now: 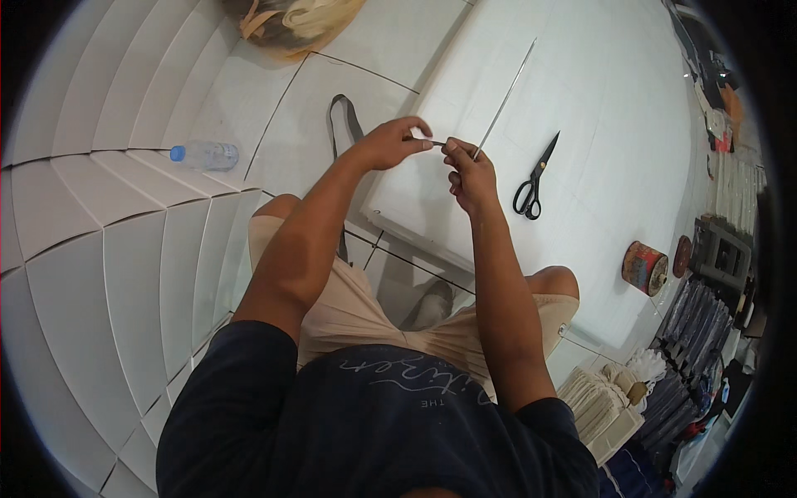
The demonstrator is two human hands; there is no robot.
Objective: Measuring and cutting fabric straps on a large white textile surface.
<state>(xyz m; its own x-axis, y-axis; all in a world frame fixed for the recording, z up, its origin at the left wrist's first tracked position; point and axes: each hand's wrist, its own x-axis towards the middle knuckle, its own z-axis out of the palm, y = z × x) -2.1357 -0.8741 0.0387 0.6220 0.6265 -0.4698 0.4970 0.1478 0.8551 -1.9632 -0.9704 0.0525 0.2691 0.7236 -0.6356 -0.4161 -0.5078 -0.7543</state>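
Observation:
Over the near left edge of the white table, my two hands are close together with a short stretch of narrow dark strip between them. My left hand pinches the strip between thumb and fingers, its index finger arched above. My right hand is closed on the strip's other side and also grips a long thin metal rod, which slants away to the far right. A dark grey strap loops behind my left wrist and hangs down by my knee. Whether it joins the strip is hidden.
On the white table lie black scissors, right of my hands, and a rusty red tin. A blue-capped plastic bottle lies at left by the tiled wall. Stacked folded cloths are at right, and a filled bag at the far left.

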